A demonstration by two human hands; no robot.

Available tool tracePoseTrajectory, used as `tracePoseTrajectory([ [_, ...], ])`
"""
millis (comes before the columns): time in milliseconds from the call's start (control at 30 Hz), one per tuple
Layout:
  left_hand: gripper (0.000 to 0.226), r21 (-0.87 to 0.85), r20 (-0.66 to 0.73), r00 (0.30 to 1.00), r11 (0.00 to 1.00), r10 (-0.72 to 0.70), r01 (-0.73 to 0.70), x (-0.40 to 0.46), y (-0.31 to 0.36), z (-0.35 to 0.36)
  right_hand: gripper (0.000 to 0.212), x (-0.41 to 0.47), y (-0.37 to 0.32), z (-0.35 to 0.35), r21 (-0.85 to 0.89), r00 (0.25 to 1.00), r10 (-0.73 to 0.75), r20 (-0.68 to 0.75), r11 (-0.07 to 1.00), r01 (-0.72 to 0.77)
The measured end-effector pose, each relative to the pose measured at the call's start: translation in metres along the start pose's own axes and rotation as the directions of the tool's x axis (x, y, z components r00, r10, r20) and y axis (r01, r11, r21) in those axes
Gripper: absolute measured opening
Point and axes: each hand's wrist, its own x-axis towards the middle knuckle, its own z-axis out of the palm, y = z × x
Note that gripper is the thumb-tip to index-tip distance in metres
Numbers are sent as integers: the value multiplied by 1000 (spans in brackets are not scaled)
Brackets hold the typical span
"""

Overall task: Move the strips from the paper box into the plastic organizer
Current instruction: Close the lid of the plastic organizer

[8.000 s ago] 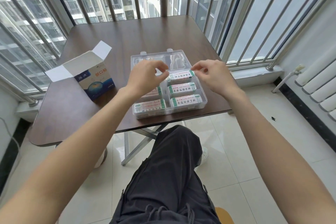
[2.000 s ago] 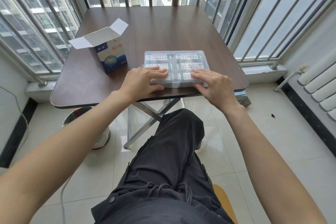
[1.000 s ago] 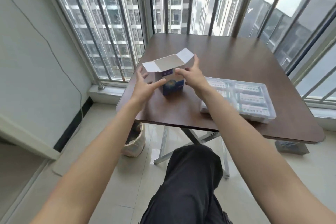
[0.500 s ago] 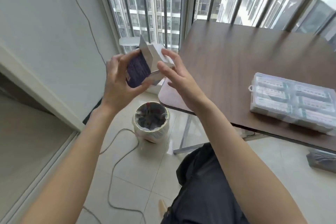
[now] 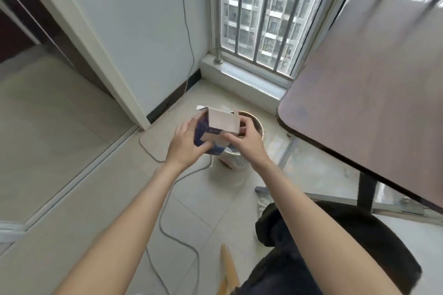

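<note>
Both hands grip the paper box point(image 5: 214, 130), held in the air off the table: left hand point(image 5: 185, 145) wrapped round its blue printed side, right hand point(image 5: 247, 141) pinching the near edge and right flap. Box tilted, open mouth facing up and away. Directly below, just beyond the hands: waste bin point(image 5: 236, 151) on the floor. Probably a drop straight down. Print on the blue face too blurred to read. Table point(image 5: 374, 108) lies right; organizer not in view.
</note>
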Motion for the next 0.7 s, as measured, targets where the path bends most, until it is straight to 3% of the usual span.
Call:
tracePoseTrajectory([
  [300,63,-160,94,949,937,-300,312,49,-33,97,49,65,91,-3,-24,968,235,85,972,-234],
  [367,63,-223,178,924,901,-339,373,65,-33,110,54,82,96,-5,3,969,235,81,972,-236],
  [467,69,-184,265,896,894,-355,409,82,-30,120,61,103,97,-9,3,979,190,72,982,-191],
  [567,64,-147,244,894,897,-375,416,90,-27,118,61,114,92,-9,-63,973,212,88,976,-207],
  [700,46,-138,182,892,887,-414,440,85,-17,101,52,111,82,-6,-247,982,185,-27,951,-186],
])
